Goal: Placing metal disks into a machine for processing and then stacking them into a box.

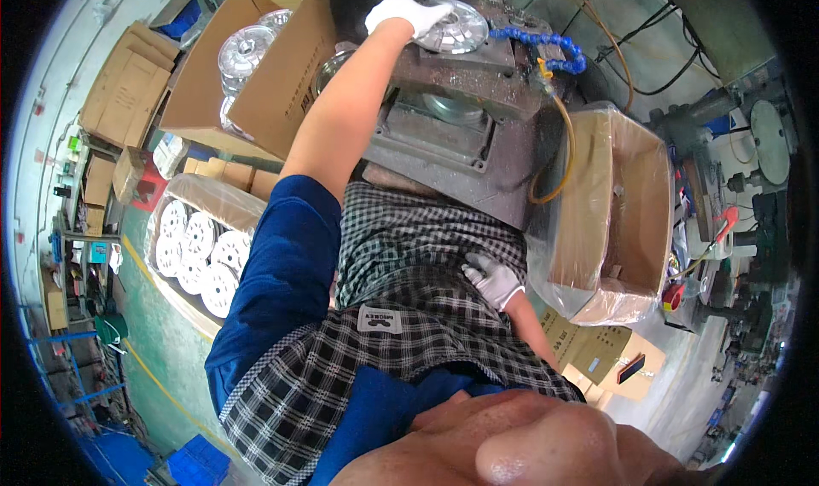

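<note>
My left hand (401, 15), in a white glove, reaches far forward to a shiny round metal disc (456, 27). The fingers close on the disc's left edge, though its underside is hidden. Beneath it is the metal block of a machine (465, 85), with another round metal piece (452, 108) set lower in its bed. Just left of the block, partly behind my forearm, sits a second shiny round part (334, 69). My right hand (495, 281), also gloved, rests on the checked apron (426, 230) over my lap, fingers loosely apart and holding nothing.
A cardboard box (290, 68) at far left holds stacked metal discs (247, 51). Nearer, a plastic-lined box (205, 187) contains several pale discs (200, 234). Another lined box (589, 204) stands at right. A blue segmented hose (546, 38) and yellow tube (570, 136) flank the machine.
</note>
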Demonstrator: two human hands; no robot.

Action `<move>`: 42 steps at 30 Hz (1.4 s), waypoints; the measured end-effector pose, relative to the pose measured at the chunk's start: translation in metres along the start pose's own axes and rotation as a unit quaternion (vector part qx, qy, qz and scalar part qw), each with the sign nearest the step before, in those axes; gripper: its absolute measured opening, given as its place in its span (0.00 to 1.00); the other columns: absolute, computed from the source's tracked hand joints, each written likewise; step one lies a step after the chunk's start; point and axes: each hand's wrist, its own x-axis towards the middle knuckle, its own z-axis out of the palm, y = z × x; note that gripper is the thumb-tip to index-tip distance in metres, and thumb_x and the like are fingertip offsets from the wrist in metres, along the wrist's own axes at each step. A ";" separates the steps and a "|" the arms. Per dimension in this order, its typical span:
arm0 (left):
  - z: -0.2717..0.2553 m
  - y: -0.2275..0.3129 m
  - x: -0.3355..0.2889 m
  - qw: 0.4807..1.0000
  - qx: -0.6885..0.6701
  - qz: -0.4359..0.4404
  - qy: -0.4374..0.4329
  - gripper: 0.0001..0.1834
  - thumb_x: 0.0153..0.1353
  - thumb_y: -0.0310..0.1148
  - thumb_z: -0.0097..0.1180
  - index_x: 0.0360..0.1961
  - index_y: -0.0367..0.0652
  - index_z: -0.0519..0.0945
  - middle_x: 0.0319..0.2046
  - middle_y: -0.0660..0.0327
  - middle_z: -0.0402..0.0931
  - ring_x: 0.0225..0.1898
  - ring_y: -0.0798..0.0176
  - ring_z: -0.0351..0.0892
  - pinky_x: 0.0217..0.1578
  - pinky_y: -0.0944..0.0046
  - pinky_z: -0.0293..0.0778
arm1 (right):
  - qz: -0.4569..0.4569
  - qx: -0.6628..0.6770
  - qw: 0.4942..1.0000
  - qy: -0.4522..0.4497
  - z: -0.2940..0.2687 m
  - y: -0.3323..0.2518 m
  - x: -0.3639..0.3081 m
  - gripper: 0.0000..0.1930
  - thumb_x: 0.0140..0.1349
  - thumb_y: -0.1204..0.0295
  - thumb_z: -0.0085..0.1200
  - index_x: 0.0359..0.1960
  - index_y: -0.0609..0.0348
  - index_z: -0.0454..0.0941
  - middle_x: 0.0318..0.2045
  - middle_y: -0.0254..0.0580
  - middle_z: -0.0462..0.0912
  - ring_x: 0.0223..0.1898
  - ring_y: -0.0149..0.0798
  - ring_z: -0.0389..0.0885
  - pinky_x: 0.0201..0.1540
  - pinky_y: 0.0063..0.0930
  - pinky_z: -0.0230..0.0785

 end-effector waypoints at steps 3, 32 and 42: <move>-0.013 -0.003 -0.015 0.990 -0.081 -0.023 0.117 0.54 0.41 0.74 0.52 0.53 0.30 0.73 0.49 0.43 0.76 0.53 0.50 0.76 0.55 0.57 0.68 | -0.023 0.000 0.999 0.044 0.004 0.012 0.000 0.23 0.63 0.55 0.52 0.52 0.58 0.75 0.47 0.58 0.78 0.51 0.54 0.76 0.54 0.39 0.68; 0.171 -0.212 -0.074 0.992 -0.053 -0.113 -0.006 0.28 0.58 0.50 0.54 0.58 0.52 0.73 0.49 0.51 0.77 0.52 0.48 0.75 0.53 0.56 0.70 | 0.027 0.005 0.997 0.067 0.032 0.024 0.004 0.18 0.64 0.58 0.52 0.48 0.56 0.78 0.43 0.55 0.81 0.46 0.51 0.80 0.49 0.36 0.72; 0.158 -0.229 -0.060 0.963 -0.208 -0.093 0.142 0.17 0.56 0.38 0.61 0.46 0.43 0.80 0.33 0.57 0.83 0.25 0.67 0.82 0.32 0.67 0.77 | 0.026 -0.001 0.996 0.080 0.026 0.024 0.009 0.18 0.64 0.57 0.52 0.49 0.53 0.77 0.41 0.54 0.81 0.43 0.51 0.81 0.46 0.35 0.73</move>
